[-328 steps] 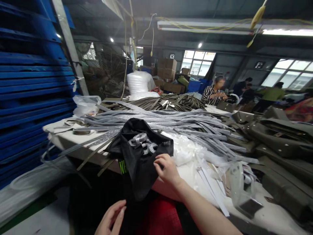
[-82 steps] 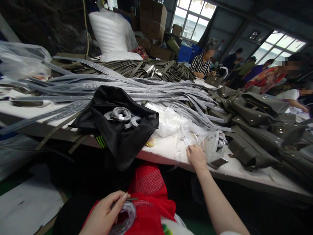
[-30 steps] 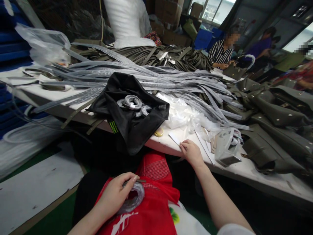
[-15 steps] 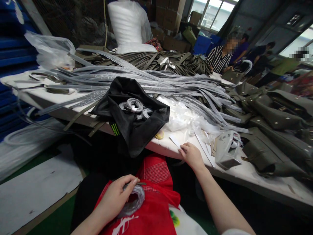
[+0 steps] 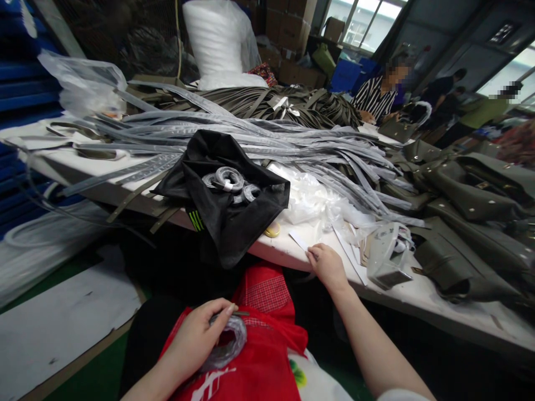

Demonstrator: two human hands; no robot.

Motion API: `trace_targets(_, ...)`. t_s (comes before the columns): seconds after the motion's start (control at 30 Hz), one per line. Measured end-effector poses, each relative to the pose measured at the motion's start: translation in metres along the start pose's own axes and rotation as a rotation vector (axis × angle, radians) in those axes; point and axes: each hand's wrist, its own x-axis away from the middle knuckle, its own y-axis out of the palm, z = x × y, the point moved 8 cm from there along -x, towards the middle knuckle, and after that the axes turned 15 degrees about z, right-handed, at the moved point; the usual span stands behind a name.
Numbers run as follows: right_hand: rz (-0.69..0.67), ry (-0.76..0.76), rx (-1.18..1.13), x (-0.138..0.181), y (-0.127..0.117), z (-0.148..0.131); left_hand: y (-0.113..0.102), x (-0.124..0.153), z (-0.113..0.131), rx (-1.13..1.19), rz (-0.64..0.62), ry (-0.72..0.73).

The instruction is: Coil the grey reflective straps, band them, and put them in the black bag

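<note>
My left hand (image 5: 204, 332) is closed around a coiled strap wrapped in clear plastic (image 5: 234, 346), held above my red apron (image 5: 259, 367). A short olive strap end sticks out past the thumb. At the table's front edge, my right hand (image 5: 328, 264) pinches the near end of a white paper strip (image 5: 298, 240). Just left of that strip lies a round gold-coloured piece (image 5: 272, 229). A black bag (image 5: 225, 223) leans over the table edge, with several plastic-wrapped strap coils (image 5: 229, 179) resting on it.
Long plastic-covered straps (image 5: 259, 131) spread across the white table (image 5: 276, 253). Clear plastic bags (image 5: 313, 200) and a white tape dispenser (image 5: 390, 256) lie near my right hand. Olive handbags (image 5: 480, 239) pile up at right. A person in stripes (image 5: 374, 100) sits across the table.
Both hands hold nearly the same position and grip. In the background, people at the upper right have shifted slightly.
</note>
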Motion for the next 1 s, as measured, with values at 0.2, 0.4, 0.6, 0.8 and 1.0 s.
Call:
trace_targets(0.2, -0.023, -0.027, 0.044, -0.006, -0.006, -0.005, 0.001, 0.000, -0.003, 0.013, -0.011, 0.004)
trace_targets(0.4, -0.013, -0.005, 0.076, -0.008, 0.000, -0.005, 0.000, 0.000, -0.001, 0.021, 0.012, 0.018)
trace_targets(0.6, 0.127, 0.138, 0.041, -0.024, -0.030, 0.029, 0.002, 0.006, 0.000, 0.043, -0.035, 0.034)
trace_targets(0.8, 0.067, 0.393, -0.777, -0.005, -0.061, -0.023, -0.021, -0.005, -0.001, 0.140, 0.236, 0.024)
trace_targets(1.0, -0.713, 0.173, -1.136, 0.056, -0.018, -0.167, -0.077, -0.023, 0.021, 0.093, 0.774, 0.282)
